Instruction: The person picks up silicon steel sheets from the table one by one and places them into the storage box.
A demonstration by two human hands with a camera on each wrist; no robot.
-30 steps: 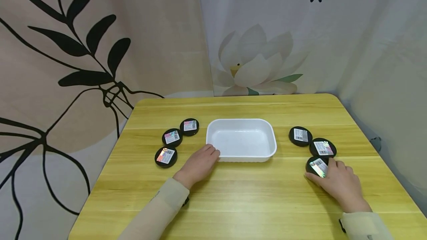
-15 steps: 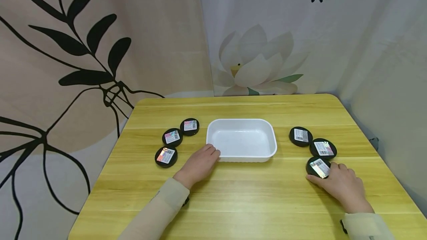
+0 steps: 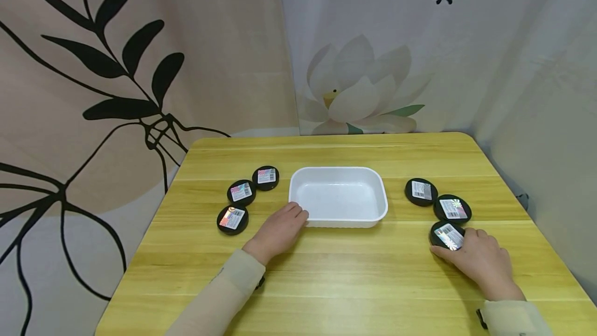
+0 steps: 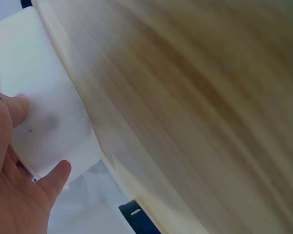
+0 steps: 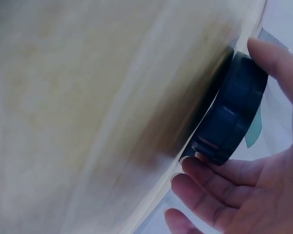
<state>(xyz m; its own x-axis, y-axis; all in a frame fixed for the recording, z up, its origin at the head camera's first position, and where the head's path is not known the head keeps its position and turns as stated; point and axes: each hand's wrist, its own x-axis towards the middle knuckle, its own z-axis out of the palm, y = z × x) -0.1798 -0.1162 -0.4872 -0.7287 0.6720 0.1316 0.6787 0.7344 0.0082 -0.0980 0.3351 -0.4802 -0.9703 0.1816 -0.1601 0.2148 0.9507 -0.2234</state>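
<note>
A white plastic tray (image 3: 338, 197) stands on the wooden table, and my left hand (image 3: 278, 229) holds its near-left corner. In the left wrist view, the thumb and fingers lie around the corner of the tray (image 4: 44, 92). On the right, my right hand (image 3: 482, 259) grips a flat black round container (image 3: 448, 235) with a barcode label on top. The right wrist view shows the thumb on one side of this container (image 5: 229, 109) and fingertips on the opposite side, close to the tabletop. Two similar black containers (image 3: 421, 191) lie just beyond it.
Left of the tray, three more black labelled containers (image 3: 232, 220) lie in a slanting row. The wooden table (image 3: 336, 279) has its far edge near a printed curtain (image 3: 224, 56). Bare wood lies in front of the tray.
The right hand and its container have shifted very slightly toward the near right, leaving the container a little apart from its neighbour. The left hand and tray hold still.
</note>
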